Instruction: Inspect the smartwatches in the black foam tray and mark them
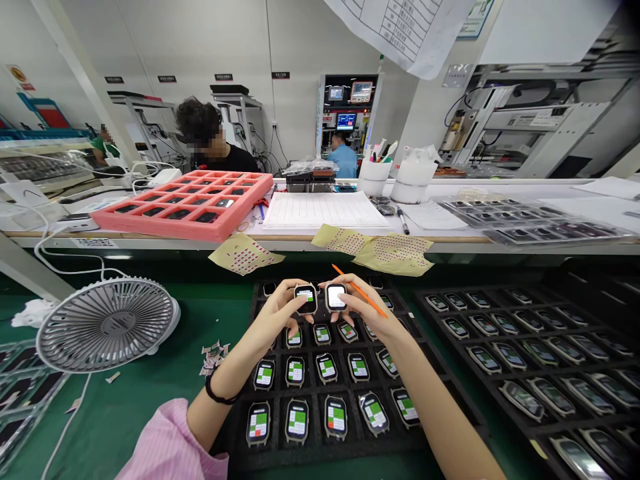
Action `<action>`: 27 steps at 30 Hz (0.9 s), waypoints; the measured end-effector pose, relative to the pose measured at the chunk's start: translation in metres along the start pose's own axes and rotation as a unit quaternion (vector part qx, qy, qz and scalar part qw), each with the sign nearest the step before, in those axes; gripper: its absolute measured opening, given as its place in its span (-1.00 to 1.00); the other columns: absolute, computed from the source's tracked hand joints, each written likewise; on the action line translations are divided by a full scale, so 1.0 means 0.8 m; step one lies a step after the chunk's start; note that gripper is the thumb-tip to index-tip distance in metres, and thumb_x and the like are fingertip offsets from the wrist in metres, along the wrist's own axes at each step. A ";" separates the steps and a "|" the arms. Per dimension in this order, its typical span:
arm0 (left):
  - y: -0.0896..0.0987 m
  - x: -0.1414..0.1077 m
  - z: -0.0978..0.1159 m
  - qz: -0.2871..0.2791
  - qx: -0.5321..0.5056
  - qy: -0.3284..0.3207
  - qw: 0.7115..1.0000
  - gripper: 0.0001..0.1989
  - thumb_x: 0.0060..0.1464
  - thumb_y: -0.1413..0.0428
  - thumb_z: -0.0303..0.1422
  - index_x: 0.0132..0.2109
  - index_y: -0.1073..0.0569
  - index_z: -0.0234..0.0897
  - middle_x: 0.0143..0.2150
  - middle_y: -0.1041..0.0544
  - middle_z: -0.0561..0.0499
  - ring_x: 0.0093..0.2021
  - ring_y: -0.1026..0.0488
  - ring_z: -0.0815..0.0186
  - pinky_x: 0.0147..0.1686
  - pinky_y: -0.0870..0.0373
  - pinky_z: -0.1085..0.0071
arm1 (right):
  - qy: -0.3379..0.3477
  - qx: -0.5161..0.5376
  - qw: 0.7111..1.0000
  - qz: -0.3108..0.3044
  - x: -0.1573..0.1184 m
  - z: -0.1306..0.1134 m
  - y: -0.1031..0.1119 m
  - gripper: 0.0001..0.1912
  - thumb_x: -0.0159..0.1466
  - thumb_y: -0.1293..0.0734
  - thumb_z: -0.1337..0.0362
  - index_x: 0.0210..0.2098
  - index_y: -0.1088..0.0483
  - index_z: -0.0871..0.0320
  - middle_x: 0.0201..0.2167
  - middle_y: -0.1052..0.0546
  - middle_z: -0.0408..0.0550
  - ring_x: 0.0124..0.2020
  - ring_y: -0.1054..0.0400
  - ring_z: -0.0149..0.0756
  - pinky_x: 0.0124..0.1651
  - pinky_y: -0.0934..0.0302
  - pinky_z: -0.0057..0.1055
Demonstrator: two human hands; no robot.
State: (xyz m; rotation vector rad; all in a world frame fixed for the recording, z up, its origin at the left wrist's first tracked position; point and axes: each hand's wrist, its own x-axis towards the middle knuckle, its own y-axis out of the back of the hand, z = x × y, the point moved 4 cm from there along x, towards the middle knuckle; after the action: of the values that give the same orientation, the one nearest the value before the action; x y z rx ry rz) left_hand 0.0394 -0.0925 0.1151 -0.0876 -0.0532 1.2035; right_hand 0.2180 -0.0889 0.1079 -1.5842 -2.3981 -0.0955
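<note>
My left hand (286,305) grips a smartwatch (307,295) by its edges, its screen part dark with a green and white patch under my thumb. In my right hand (361,299) is a second watch head (335,297) with a white lit screen, the thumb resting on the glass. An orange stick, perhaps a pen or stylus (373,301), also lies across the right hand. Both watches are held side by side above a black foam tray (280,460). In its slots sit several strapless watches (297,421), most showing green and white grids, some with red cells.
A second black tray (493,393) of watches lies to the right. At left stand a white fan (123,327) and scattered small labels (214,357). A shelf ahead bears a pink foam tray (215,229), papers (325,212) and clear trays (555,237). Another person (215,143) sits beyond.
</note>
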 end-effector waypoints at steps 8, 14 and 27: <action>0.001 0.003 -0.004 -0.005 0.013 -0.030 0.999 -0.51 -0.08 -0.27 -0.23 -0.02 -0.30 -0.22 -0.20 -0.40 -0.04 -0.39 -0.48 0.34 -0.75 -0.20 0.65 | 0.003 -0.024 0.999 -0.037 -0.001 0.000 -0.001 -0.66 0.21 -0.38 0.23 -0.04 -0.28 0.07 0.15 -0.33 0.15 -0.38 -0.50 -0.31 -0.58 -0.21 -0.50; 0.006 0.006 -0.005 0.051 -0.004 -0.008 0.999 -0.59 -0.03 -0.22 -0.13 -0.09 -0.33 -0.21 -0.16 -0.45 -0.04 -0.50 -0.44 0.44 -0.78 -0.10 0.65 | -0.015 -0.019 1.000 0.016 0.001 0.005 0.000 -0.78 0.24 -0.33 0.16 -0.17 -0.33 0.11 -0.02 -0.49 0.09 -0.56 -0.46 -0.39 -0.66 -0.15 -0.51; 0.005 0.011 -0.011 0.076 -0.042 0.023 0.996 -0.65 -0.01 -0.18 -0.14 -0.14 -0.37 -0.23 -0.25 -0.48 0.00 -0.55 -0.40 0.48 -0.76 0.01 0.67 | -0.062 0.005 0.996 0.064 0.001 0.008 -0.003 -0.83 0.23 -0.32 0.15 -0.26 -0.38 0.11 -0.16 -0.56 -0.02 -0.65 -0.39 -0.44 -0.66 -0.05 -0.51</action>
State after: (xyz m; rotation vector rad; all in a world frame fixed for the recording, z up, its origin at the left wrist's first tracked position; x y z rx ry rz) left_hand 0.0399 -0.0832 0.1063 -0.1967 -0.0570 1.3509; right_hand 0.2144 -0.0880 0.1023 -1.7835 -2.3743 0.0414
